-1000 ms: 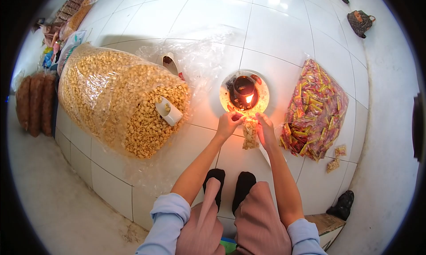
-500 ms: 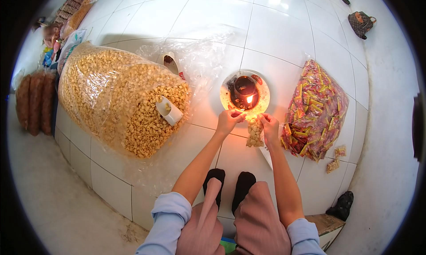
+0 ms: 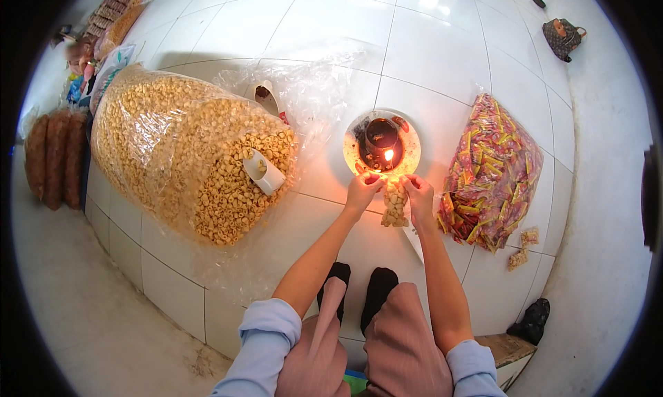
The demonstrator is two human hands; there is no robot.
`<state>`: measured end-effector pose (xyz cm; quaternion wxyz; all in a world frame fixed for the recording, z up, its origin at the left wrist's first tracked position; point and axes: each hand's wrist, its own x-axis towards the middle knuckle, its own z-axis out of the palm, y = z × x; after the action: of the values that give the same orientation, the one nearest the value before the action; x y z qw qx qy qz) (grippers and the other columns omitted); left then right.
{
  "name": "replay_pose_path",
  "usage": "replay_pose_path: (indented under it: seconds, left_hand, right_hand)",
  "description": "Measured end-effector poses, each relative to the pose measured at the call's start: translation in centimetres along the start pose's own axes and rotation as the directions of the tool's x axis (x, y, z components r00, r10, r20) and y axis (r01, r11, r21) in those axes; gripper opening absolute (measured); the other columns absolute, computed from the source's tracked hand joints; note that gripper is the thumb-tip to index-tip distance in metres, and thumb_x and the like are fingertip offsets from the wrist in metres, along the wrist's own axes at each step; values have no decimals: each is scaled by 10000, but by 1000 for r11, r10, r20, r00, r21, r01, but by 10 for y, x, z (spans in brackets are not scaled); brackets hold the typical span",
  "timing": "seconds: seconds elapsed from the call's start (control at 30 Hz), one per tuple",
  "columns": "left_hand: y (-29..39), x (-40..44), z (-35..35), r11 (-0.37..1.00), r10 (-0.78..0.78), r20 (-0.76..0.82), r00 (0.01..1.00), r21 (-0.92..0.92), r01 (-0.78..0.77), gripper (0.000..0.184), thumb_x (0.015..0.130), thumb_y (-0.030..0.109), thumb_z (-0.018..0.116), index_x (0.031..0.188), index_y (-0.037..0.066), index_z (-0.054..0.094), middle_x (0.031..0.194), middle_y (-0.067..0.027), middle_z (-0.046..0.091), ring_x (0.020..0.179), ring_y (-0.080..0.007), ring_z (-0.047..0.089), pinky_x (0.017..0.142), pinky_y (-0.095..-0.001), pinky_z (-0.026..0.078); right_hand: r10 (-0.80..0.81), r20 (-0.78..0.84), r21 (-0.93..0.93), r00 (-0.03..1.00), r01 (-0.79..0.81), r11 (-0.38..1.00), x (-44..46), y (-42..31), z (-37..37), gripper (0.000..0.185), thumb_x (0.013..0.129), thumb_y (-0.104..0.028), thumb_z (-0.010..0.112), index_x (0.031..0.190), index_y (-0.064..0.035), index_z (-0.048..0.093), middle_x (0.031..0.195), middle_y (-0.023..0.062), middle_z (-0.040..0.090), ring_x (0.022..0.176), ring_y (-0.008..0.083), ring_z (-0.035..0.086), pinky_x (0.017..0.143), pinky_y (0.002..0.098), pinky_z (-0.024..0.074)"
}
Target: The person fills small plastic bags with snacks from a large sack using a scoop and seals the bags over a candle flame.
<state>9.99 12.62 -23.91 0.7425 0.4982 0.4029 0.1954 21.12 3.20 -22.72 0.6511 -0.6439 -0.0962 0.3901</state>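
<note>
With left hand (image 3: 367, 185) and right hand (image 3: 418, 192) I pinch the snack packet (image 3: 395, 207) by its top; it hangs between them, nearer than the flame (image 3: 389, 155).

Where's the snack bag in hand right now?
In the head view, the snack bag is just right of centre, between the left hand and the right hand, just below the plate in the picture.

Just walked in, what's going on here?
A person's left hand and right hand pinch the top of a small clear bag of snacks, close to a small flame over a stained plate. A large bag of ring-shaped snacks with a white scoop lies left; a bag of red-and-yellow packets lies right.
</note>
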Motion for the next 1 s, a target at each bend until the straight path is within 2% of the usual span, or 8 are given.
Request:
replay_pose_path:
  seconds: [0.1,0.17,0.3,0.37,0.43,0.67,0.83,1.0]
  left_hand:
    - [8,-5,3,993,-51,-84,995,105,59,180,774,179,627,814,5,645,713,-26,622,651,-73,563,636,-211,463]
    - [14,-8,7,994,-107,-138,985,-30,104,162,775,157,610,774,-1,649,673,-20,610,620,-71,559,608,-205,466]
    - [8,-5,3,987,-149,-145,978,-85,138,166,778,153,611,800,-6,649,675,-21,608,612,-73,558,596,-206,470]
    - [14,-8,1,986,-162,-107,981,-46,158,152,826,136,568,861,8,642,762,-8,597,698,-67,555,683,-200,469]
    - [16,-8,2,987,-163,-154,975,-20,162,148,826,131,568,859,9,644,762,-5,596,700,-67,557,684,-202,472]
    - [12,-2,-1,996,-23,-266,964,79,46,153,816,110,579,868,-18,645,773,-26,605,689,-77,573,622,-193,483]
    - [15,2,1,988,-37,-318,947,130,82,141,805,95,600,847,-32,645,784,-38,607,667,-83,578,604,-196,498]
    - [7,13,2,994,-11,-364,931,98,50,135,791,93,630,823,-38,638,764,-38,604,652,-88,577,597,-198,505]
  right_hand:
    - [-8,-16,-13,1000,8,1000,2,3,1,170,781,-113,618,862,36,607,752,21,593,669,63,514,628,192,409]
    - [-10,-35,-4,999,10,1000,5,7,1,170,779,-112,615,862,37,609,751,20,595,670,64,515,629,195,411]
    - [-20,-70,-127,997,11,992,12,8,0,158,771,-102,604,854,31,624,748,22,603,674,70,523,634,203,416]
    - [-31,-59,-163,998,21,986,15,8,0,156,769,-99,600,852,29,628,747,22,605,677,72,525,636,205,418]
    - [-12,3,-231,1000,13,973,18,5,0,157,778,-99,596,857,32,629,753,27,609,685,75,530,646,209,421]
    - [12,144,-38,990,-7,999,17,-2,3,159,791,-98,593,868,35,634,772,36,616,683,83,534,628,213,419]
    - [-20,-37,-301,999,8,954,25,-2,8,151,770,-76,588,859,30,649,689,21,607,622,72,525,586,216,418]
    - [-39,-77,-327,996,12,945,32,-6,14,139,756,-64,592,847,18,660,646,18,597,589,68,514,572,216,413]
